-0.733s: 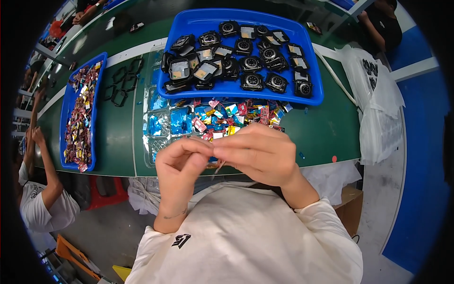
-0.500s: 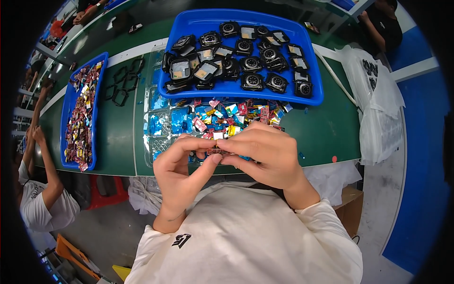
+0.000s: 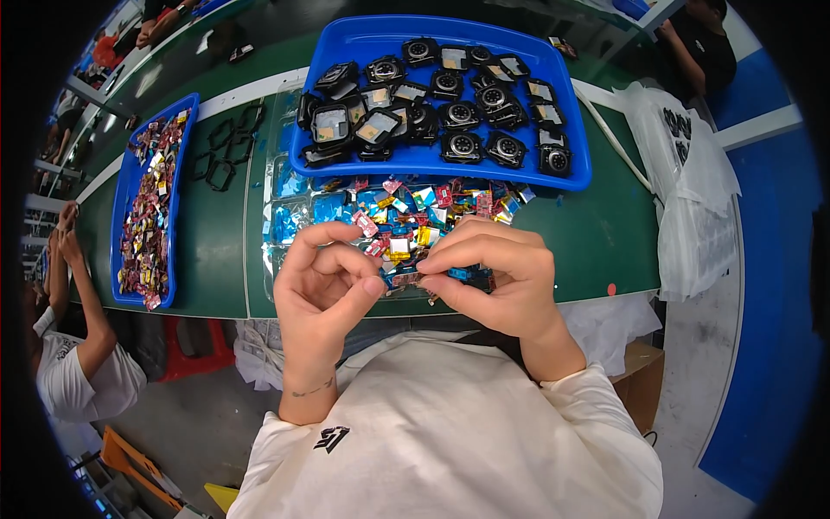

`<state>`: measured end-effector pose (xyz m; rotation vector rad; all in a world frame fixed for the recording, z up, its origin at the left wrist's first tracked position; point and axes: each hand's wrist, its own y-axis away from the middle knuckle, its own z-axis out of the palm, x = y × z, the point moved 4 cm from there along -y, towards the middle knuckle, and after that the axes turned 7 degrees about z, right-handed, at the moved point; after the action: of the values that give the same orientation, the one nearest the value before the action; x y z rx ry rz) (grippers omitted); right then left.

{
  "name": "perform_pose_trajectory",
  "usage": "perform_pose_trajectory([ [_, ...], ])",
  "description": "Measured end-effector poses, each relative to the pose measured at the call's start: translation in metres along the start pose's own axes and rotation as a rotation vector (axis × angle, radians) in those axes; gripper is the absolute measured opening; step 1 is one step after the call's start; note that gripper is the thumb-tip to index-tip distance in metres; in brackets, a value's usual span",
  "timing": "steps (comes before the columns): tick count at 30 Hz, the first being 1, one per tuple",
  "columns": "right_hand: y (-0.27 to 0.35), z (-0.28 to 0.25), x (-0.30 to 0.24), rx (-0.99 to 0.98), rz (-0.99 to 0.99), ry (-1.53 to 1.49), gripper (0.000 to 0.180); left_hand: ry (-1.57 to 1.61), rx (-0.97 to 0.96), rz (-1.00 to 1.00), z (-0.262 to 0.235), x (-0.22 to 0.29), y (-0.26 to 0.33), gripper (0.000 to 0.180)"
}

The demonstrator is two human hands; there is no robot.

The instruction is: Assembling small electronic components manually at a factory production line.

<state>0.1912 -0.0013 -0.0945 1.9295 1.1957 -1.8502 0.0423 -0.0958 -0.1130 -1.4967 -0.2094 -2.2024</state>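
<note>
Between the thumb and fingertips of my right hand (image 3: 501, 272) is a small red circuit board (image 3: 404, 279), held above the near edge of the table. My left hand (image 3: 322, 290) hovers to the left of the board, apart from it, with curled fingers, the index finger raised off the thumb and nothing visible in it. Just beyond both hands lies a loose heap of similar small boards (image 3: 441, 201) with red, yellow, white and blue parts. The heap lies by a clear plastic tray (image 3: 278, 192) with blue film pieces in its compartments.
A large blue tray (image 3: 574, 164) of black watch cases (image 3: 461, 145) stands at the back. To the left are a narrow blue tray (image 3: 118, 251) of boards and several black frames (image 3: 222, 177). White wrapped stacks (image 3: 692, 208) stand right. A co-worker's arm (image 3: 86, 294) shows far left.
My left hand has let go of the circuit board and drawn away to the left. The right hand has shifted slightly right, still pinching the board.
</note>
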Motion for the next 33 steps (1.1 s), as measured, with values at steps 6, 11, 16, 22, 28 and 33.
perform_pose_trajectory([
  [6,0.001,0.003,0.0,-0.018,0.008,-0.004,0.02,-0.143,-0.174,0.031,0.003,0.0,-0.004,0.017],
  [11,0.001,0.001,0.002,0.0,0.043,-0.067,0.019,-0.063,-0.164,0.159,-0.004,-0.004,-0.001,0.017],
  [16,-0.002,0.0,0.001,0.046,-0.025,-0.058,0.015,-0.011,-0.14,0.112,0.0,-0.002,0.0,0.016],
  [22,-0.001,0.0,0.003,0.045,0.018,-0.018,0.016,-0.201,-0.162,0.211,0.0,0.003,0.001,0.018],
  [28,0.0,0.003,-0.002,0.056,0.042,-0.014,0.015,-0.284,-0.157,0.142,0.009,0.006,-0.005,0.014],
  [33,0.001,-0.006,0.001,0.065,0.037,0.008,0.017,-0.478,-0.251,0.295,0.011,0.008,-0.006,0.016],
])
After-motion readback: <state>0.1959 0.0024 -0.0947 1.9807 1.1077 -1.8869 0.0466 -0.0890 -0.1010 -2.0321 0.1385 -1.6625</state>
